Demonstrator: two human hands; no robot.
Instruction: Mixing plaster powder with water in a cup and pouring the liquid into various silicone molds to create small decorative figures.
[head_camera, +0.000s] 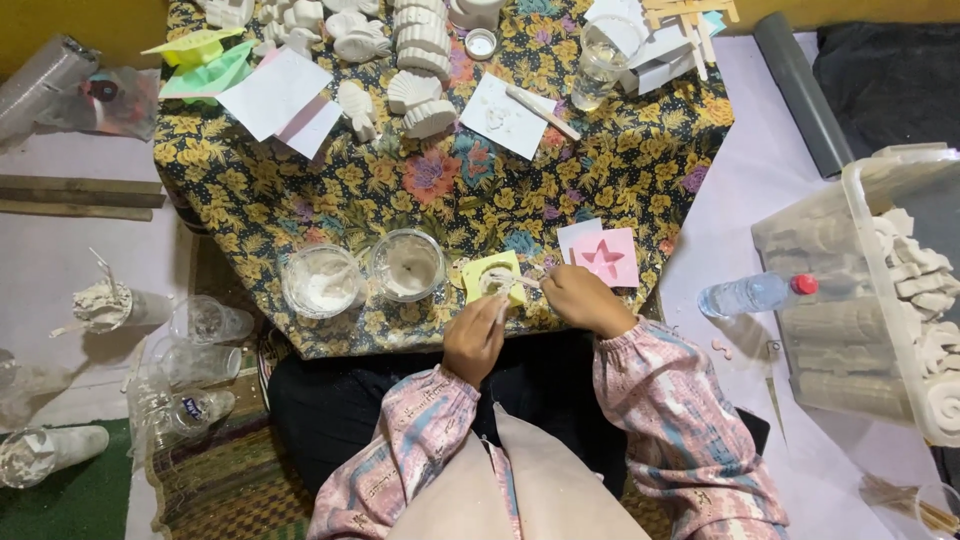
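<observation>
Left hand: the left hand (473, 338) is curled, fingers bent at the near edge of the yellow mould (492, 277); whether it grips the mould cannot be told.
Right hand: the right hand (583, 298) is closed on a thin stick (523, 281) whose tip reaches over the mould.
Yellow mould: lies on the flowered cloth (450, 190) near its front edge, with pale paste in its hollow.
Pink mould: the pink mould (605, 256), with a star-shaped hollow, lies just beside the right hand.
Cups: two clear cups (365, 272) with white contents stand left of the yellow mould.
Far side: white plaster figures (400, 60) and paper sheets (285, 95) crowd the cloth's far end.
Right: a water bottle (755, 293) lies against a clear bin (870, 290).
</observation>
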